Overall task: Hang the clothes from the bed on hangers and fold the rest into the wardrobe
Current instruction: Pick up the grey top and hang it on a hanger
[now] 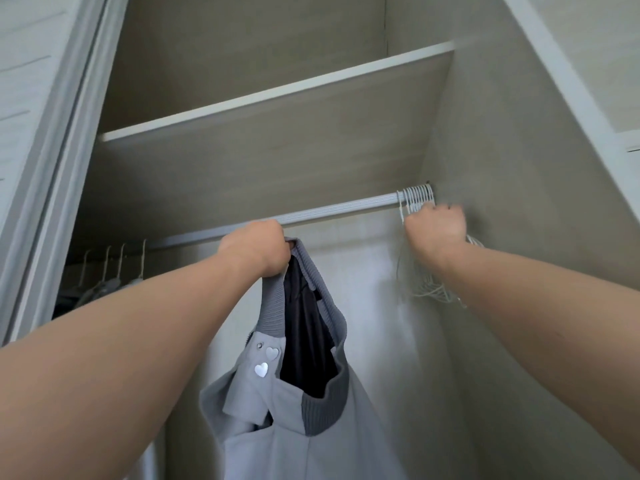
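Under the rail (339,209) the left hand (254,245) grips the jacket (304,393) by its collar, while the right hand (436,226), fisted on the bunched hangers (415,194) at the rail's right end, could drag several off together.

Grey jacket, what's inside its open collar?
A shiny black lining shows inside the grey jacket, which the left hand grips by its ribbed collar. Anything deeper down can't be seen; the fabric covers it.
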Action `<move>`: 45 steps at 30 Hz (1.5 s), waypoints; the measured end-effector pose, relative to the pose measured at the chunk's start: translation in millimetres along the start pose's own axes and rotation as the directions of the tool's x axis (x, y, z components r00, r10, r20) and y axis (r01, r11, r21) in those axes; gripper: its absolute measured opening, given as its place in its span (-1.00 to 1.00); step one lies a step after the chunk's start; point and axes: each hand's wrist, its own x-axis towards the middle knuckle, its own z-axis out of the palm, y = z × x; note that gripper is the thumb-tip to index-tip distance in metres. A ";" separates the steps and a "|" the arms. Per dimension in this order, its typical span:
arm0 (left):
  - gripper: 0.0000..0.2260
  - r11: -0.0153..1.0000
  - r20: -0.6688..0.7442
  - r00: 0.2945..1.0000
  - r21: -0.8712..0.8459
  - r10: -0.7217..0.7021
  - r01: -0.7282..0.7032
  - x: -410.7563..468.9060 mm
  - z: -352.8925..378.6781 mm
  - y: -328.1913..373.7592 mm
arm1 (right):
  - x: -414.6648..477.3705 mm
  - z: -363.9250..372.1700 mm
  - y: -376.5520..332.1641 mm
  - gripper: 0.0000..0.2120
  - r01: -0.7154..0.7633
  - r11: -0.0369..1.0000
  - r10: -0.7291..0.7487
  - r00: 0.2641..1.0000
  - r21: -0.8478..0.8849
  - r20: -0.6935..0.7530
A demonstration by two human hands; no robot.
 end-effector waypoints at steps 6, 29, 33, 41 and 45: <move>-0.78 1.000 -0.006 1.000 0.008 0.001 -0.001 -7.4 -9.3 -6.5 | -1.8 -2.9 9.9 -0.63 -0.042 0.990 0.038 0.999 0.133 0.031; -0.62 0.952 -0.309 0.922 -0.269 -0.232 0.150 -95.2 -164.8 -126.9 | -131.7 -140.9 -29.0 -0.80 -0.237 -0.578 0.006 0.956 0.781 0.294; -0.62 0.944 -0.341 0.896 -0.259 -0.286 0.203 -122.0 -227.9 -137.1 | -148.2 -190.1 -40.8 -0.82 -0.198 -0.695 -0.019 0.966 0.691 0.258; -0.61 0.949 -0.441 0.858 0.043 -0.263 0.313 -183.6 -378.7 -106.3 | -160.0 -287.7 -44.5 -0.81 -0.389 -0.711 -0.386 0.912 0.585 0.138; -0.63 0.892 -0.478 0.827 0.170 -0.296 0.418 -230.7 -451.1 -87.7 | -181.9 -336.3 -21.0 -0.88 -0.429 -0.771 -0.466 0.884 0.471 0.044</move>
